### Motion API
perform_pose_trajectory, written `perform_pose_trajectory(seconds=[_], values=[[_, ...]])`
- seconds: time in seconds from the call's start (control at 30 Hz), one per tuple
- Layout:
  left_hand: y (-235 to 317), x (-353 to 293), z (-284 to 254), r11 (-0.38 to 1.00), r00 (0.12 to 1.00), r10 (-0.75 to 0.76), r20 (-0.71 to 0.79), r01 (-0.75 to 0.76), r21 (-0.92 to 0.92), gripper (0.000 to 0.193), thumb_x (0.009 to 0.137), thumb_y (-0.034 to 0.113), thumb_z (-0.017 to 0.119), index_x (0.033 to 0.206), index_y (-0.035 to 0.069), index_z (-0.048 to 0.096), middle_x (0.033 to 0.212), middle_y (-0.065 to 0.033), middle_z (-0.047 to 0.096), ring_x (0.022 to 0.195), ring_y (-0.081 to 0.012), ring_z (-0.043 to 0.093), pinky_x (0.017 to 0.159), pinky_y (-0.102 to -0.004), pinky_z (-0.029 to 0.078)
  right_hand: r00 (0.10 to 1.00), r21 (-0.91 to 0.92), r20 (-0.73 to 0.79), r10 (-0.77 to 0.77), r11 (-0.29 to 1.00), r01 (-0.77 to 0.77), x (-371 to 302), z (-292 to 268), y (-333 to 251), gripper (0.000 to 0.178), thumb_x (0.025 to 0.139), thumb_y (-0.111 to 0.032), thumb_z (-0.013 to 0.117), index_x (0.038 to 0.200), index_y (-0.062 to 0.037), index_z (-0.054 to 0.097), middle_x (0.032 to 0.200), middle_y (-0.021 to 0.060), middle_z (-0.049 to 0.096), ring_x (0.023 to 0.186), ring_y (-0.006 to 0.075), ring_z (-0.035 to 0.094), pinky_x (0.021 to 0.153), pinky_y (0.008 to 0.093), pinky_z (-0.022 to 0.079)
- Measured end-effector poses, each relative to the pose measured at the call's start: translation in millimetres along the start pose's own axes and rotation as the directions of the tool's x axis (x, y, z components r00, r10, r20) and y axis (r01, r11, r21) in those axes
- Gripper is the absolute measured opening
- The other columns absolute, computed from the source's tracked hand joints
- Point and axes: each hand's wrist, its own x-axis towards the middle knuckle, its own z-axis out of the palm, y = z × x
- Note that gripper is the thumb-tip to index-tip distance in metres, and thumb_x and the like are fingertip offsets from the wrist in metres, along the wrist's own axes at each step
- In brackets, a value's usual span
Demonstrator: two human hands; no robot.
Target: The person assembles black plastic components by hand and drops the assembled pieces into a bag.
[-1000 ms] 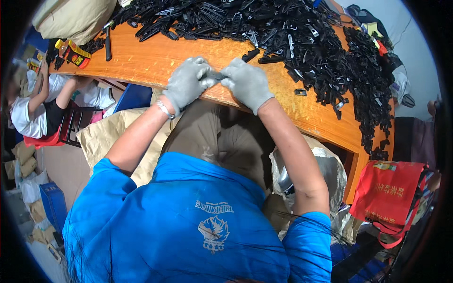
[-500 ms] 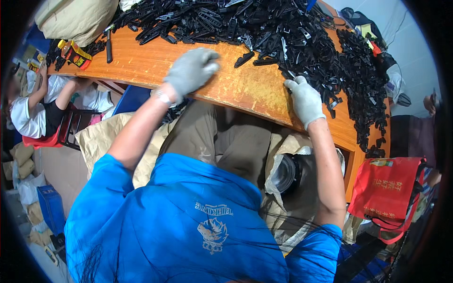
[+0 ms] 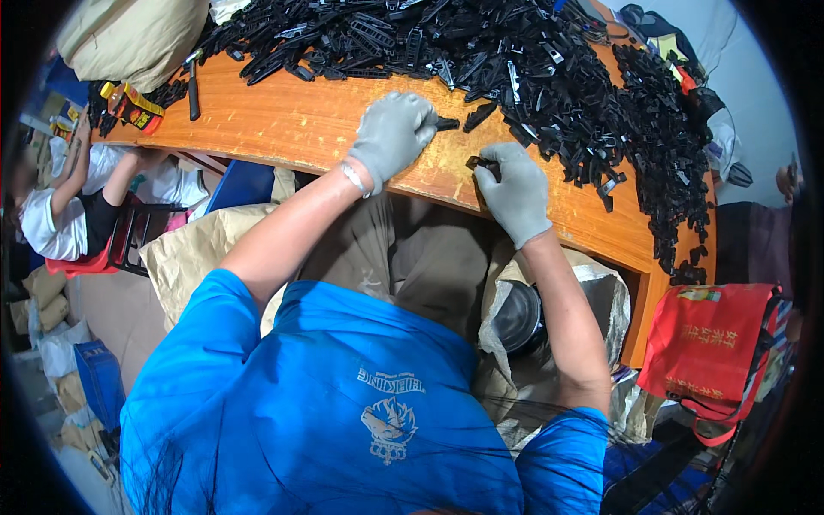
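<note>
My left hand (image 3: 393, 142), in a grey-white glove, is over the wooden table with its fingers curled closed. From its fingertips sticks out a slim black plastic part (image 3: 448, 124). A second black part (image 3: 479, 117) lies just to the right of it, apart from the hand. My right hand (image 3: 515, 190), gloved the same way, pinches a small dark piece (image 3: 475, 161) between thumb and forefinger near the table's front edge. Much of each held piece is hidden by the glove.
A big heap of black plastic parts (image 3: 549, 94) covers the table's (image 3: 300, 116) back and right. At left are a hammer (image 3: 193, 90), a yellow-labelled bottle (image 3: 133, 107) and a cloth sack (image 3: 133, 39). A lined sack (image 3: 605, 313) and red bag (image 3: 704, 343) are below right. Another person (image 3: 64, 206) sits at left.
My left hand has moved right and closed on a black part. My right hand has come back from the heap, toward me and left, with a small dark piece in its pinch.
</note>
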Motion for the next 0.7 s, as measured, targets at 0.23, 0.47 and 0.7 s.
perform_pose_trajectory(seconds=[0.23,0.47,0.7], values=[[-4,-37,-21,0.944,0.949,0.316,0.023,-0.316,0.097,0.015,0.087,0.018,0.082,0.094,0.012,0.069,0.110,-0.0043,0.070,0.108,-0.0309,0.064,0.090,-0.0453,0.052,0.975,-0.284,0.197,0.105,0.958,-0.046,4,-7,-13,0.020,0.091,-0.019,0.077,0.110,-0.0107,0.078,0.108,0.0142,0.073,0.101,0.0352,0.073,0.086,0.0470,0.059],[-15,-46,-26,0.973,0.977,0.206,-0.056,-0.211,-0.099,0.018,0.085,0.020,0.084,0.098,0.013,0.073,0.108,-0.0046,0.071,0.107,-0.0323,0.065,0.093,-0.0445,0.051,0.976,-0.097,0.217,0.013,0.995,0.008,21,1,-30,0.018,0.090,-0.022,0.079,0.106,-0.0147,0.081,0.113,0.0129,0.072,0.099,0.0332,0.074,0.086,0.0470,0.060],[-21,-43,-21,0.984,0.985,0.171,0.024,-0.170,-0.044,0.017,0.087,0.021,0.083,0.100,0.013,0.076,0.101,-0.0059,0.070,0.099,-0.0331,0.063,0.087,-0.0472,0.050,0.968,-0.026,0.249,-0.031,0.999,0.039,35,19,-23,0.016,0.091,-0.022,0.079,0.106,-0.0164,0.083,0.106,0.0083,0.070,0.098,0.0325,0.072,0.084,0.0472,0.059]])
